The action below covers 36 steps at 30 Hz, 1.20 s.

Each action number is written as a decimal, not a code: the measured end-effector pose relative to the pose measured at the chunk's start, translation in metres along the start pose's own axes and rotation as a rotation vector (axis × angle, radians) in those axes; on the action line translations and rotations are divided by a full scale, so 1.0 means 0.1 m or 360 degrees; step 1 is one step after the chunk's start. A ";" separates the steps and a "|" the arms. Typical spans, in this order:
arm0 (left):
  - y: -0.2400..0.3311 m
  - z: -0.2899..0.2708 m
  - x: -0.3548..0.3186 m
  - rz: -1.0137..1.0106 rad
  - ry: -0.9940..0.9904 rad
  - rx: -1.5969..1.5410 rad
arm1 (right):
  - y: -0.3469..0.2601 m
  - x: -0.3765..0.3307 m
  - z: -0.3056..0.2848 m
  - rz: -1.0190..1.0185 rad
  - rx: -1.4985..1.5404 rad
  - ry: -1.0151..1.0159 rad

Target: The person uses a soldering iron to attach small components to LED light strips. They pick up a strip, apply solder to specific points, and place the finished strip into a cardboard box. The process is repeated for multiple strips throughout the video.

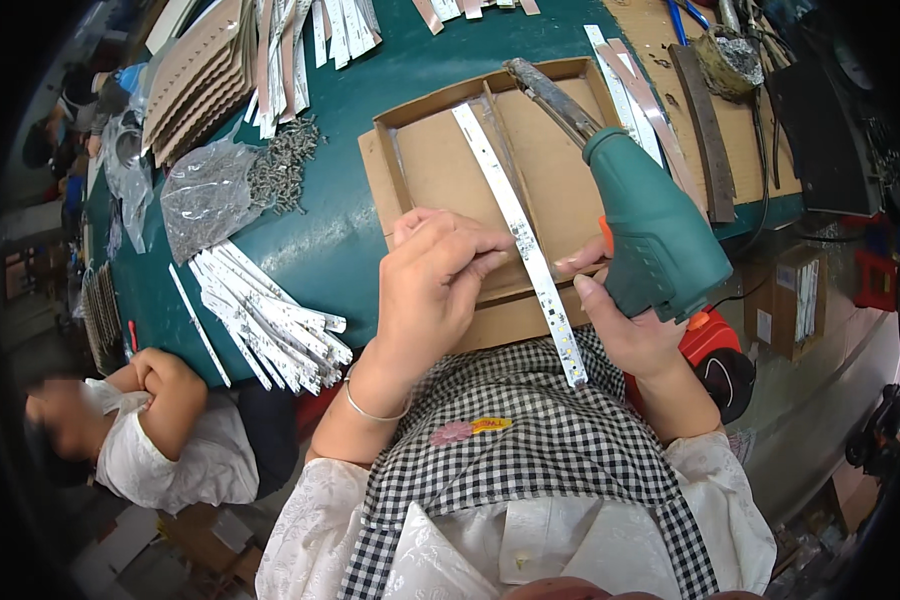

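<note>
A long white circuit-board strip [525, 240] with small components and yellowish squares lies slantwise over a shallow cardboard tray [435, 110], its near end reaching over my apron. My left hand [430, 275] is closed in a pinch, fingertips beside the strip's left edge; what sits between them is too small to make out. On the right, my right hand [625, 325] is closed around the handle of a green pistol-shaped electric tool [660, 220] with an orange trigger. The tool's dark barrel points up and away over the tray; its body hides part of that hand.
To the left lie a pile of white strips [260, 315], a plastic bag [210, 190] and loose screws [285, 165]. Stacked brown sheets [200, 80] stand at far left. More strips [625, 100] and a dark bar [705, 130] lie right. Another person [180, 430] sits at left with arms folded.
</note>
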<state>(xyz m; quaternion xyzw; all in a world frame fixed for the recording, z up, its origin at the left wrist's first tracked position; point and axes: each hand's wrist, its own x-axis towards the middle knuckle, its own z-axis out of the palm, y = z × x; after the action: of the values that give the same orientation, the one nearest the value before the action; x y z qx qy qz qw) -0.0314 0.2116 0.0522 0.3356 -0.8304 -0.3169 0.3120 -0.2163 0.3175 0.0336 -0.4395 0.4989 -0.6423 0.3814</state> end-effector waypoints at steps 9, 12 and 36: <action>0.15 0.08 -0.10 -0.0470 0.0051 -0.1331 | -0.06 0.06 -0.07 -0.0121 -0.0227 -0.0388; 0.05 0.12 -0.13 -0.0193 0.0039 -0.1211 | -0.08 0.08 -0.01 -0.0175 -0.0307 -0.0402; 0.22 0.04 -0.11 0.0528 0.0049 0.0049 | -0.06 -0.03 -0.03 0.0024 -0.0166 -0.0181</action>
<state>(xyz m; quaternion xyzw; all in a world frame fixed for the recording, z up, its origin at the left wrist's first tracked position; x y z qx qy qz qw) -0.0362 0.2340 0.0626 0.2034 -0.8743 -0.2431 0.3675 -0.2184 0.3223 0.0388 -0.4908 0.5126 -0.5864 0.3906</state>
